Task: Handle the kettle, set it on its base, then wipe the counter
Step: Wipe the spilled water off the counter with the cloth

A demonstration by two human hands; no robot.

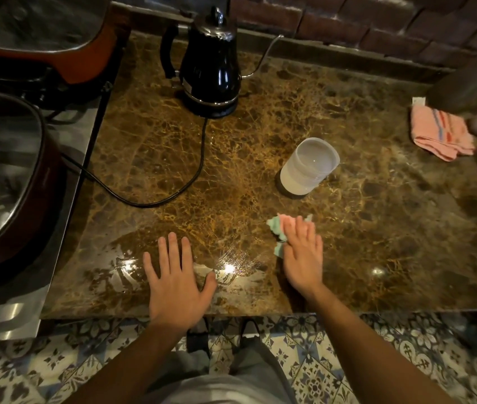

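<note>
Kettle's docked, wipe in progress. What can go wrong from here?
1. The translucent cup stands just beyond the right hand and its cloth; a forward stroke may topple it.
2. The power cord loops across the counter; a leftward swipe could snag it and tug the kettle.
3. The left hand rests by wet streaks and may slip.

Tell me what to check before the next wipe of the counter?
1. Kettle on its base: ok.
2. Cloth under the right hand, flat on the counter: ok.
3. Left hand out of the cloth's way: ok, it lies flat to the side.
4. Cup clear of the wipe: not ok, it stands just behind the cloth.
5. Cord off the wet patch: ok.
6. Cup empty: cannot tell.
</note>
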